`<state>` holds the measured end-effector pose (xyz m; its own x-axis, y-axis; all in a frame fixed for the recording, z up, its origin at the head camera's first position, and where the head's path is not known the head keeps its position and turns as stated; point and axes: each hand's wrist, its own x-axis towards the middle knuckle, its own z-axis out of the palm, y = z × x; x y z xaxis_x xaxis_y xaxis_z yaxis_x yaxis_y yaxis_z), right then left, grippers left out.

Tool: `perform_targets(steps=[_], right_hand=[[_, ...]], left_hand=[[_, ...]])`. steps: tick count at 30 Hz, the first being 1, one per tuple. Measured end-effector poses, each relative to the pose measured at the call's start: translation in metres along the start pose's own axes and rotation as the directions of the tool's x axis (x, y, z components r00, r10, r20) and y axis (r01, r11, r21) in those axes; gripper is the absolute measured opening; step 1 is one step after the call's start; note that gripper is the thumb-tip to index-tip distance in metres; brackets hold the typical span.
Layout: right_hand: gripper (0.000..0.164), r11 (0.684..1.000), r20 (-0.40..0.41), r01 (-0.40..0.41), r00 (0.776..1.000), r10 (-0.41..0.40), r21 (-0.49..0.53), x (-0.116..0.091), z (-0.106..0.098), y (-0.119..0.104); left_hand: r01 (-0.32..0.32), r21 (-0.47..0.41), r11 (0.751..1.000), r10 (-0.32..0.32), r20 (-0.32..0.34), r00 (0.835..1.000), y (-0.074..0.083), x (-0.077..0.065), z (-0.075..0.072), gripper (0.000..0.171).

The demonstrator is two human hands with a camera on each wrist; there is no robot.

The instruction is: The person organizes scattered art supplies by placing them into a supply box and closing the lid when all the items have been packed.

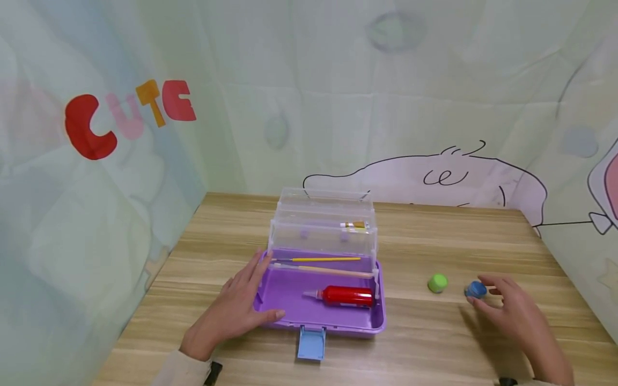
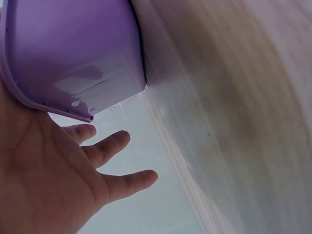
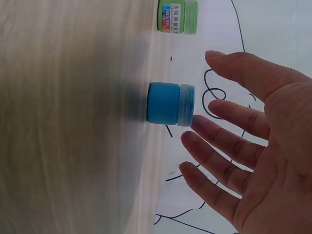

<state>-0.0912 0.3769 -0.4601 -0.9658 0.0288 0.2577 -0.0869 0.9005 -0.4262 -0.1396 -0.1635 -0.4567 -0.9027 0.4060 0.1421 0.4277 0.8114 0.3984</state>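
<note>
My left hand (image 1: 234, 308) rests at the left rim of a purple box (image 1: 289, 292), its fingers extended along the side. Inside the box lie a red bottle (image 1: 348, 296) with a clear pointed nozzle, a yellow paintbrush (image 1: 333, 259) and a pale-handled paintbrush (image 1: 333, 271). To the right, my right hand (image 1: 514, 308) is beside a blue paint jar (image 1: 477, 290), thumb and fingers spread apart around its near side. In the right wrist view the blue jar (image 3: 165, 103) stands upright on the table, with the fingertips close to its lid and nothing gripped.
A green paint jar (image 1: 438, 283) stands left of the blue one. Clear tiered trays (image 1: 318, 236) rise at the back of the box, holding a small item (image 1: 354, 225). A light-blue latch (image 1: 311, 344) hangs at the box's front. Printed cloth walls (image 1: 270, 107) border the wooden table (image 1: 415, 343).
</note>
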Motion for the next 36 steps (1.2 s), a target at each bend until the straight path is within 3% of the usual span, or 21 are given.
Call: perform_targets(steps=[8,20,36], right_hand=[[0.051,1.000,0.007,-0.004,1.000,0.004,-0.012,0.001,0.003,0.004],[0.047,0.999,0.122,-0.040,0.992,0.044,-0.035,0.008,0.005,0.012],[0.046,0.997,0.179,-0.077,0.981,0.079,-0.022,0.013,0.005,0.014]], left_hand=[[0.004,0.000,1.000,-0.004,0.008,1.000,0.000,-0.001,0.001,0.111],[0.013,-0.004,1.000,-0.013,0.007,1.000,-0.001,0.000,0.001,0.111],[0.011,-0.003,1.000,-0.011,0.011,1.000,-0.001,0.000,0.001,0.110]])
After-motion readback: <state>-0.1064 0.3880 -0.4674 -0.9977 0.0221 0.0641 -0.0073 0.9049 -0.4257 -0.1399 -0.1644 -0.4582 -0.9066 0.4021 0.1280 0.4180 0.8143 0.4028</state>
